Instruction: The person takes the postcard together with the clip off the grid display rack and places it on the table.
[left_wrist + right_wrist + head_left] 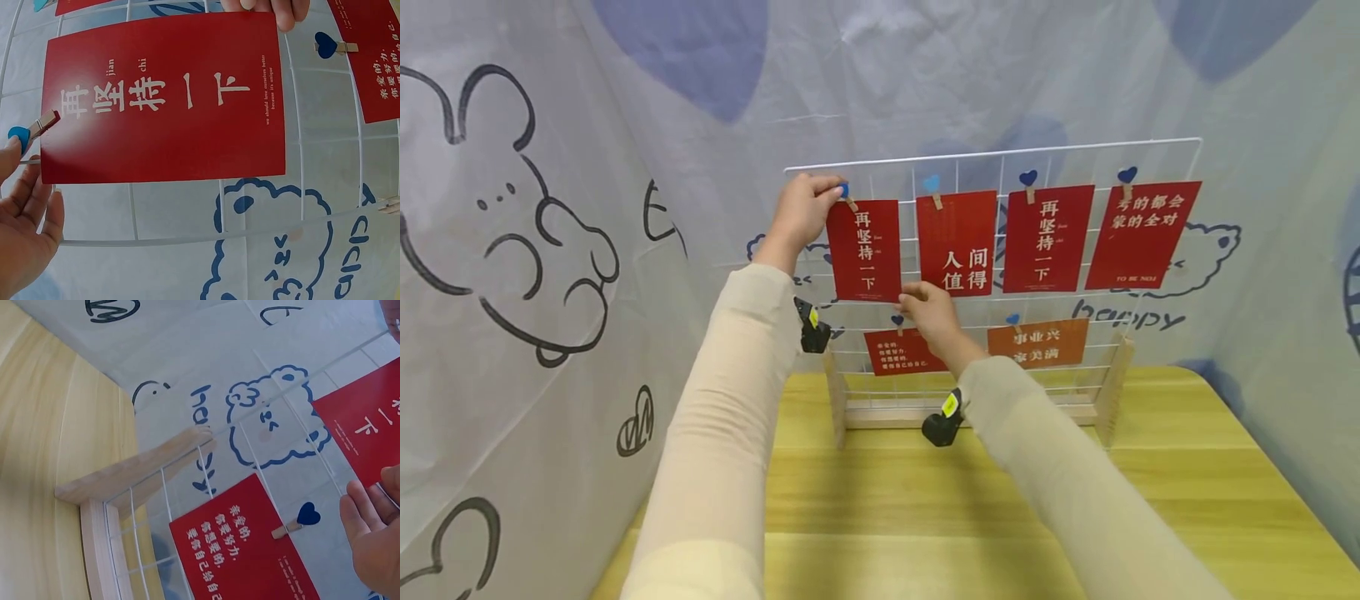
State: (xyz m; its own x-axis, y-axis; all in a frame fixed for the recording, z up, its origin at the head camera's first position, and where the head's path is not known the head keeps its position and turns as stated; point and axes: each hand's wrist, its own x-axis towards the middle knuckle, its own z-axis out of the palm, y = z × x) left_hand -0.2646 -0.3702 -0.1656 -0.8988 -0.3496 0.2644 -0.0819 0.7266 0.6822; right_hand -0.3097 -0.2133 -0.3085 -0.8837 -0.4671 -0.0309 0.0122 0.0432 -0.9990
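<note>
At the rack's upper left, my left hand (803,212) pinches a small wooden clothespin (42,124) with a blue heart on it. The clothespin sits at the top edge of a red card (884,254) with white Chinese characters. In the left wrist view the thumb touches the heart, while the other fingers reach to the wire side. My right hand (935,317) pinches the same card near its lower right corner. The card lies against a white wire grid rack (1000,155). How far the clothespin bites onto the wire cannot be made out.
To the right, three more red cards hang from heart clothespins, among them one card (958,229) beside mine. Below hang another red card (240,550) and an orange card (1052,343). Wooden feet (1116,379) hold the rack on a wooden table (880,500). Printed cloth surrounds it.
</note>
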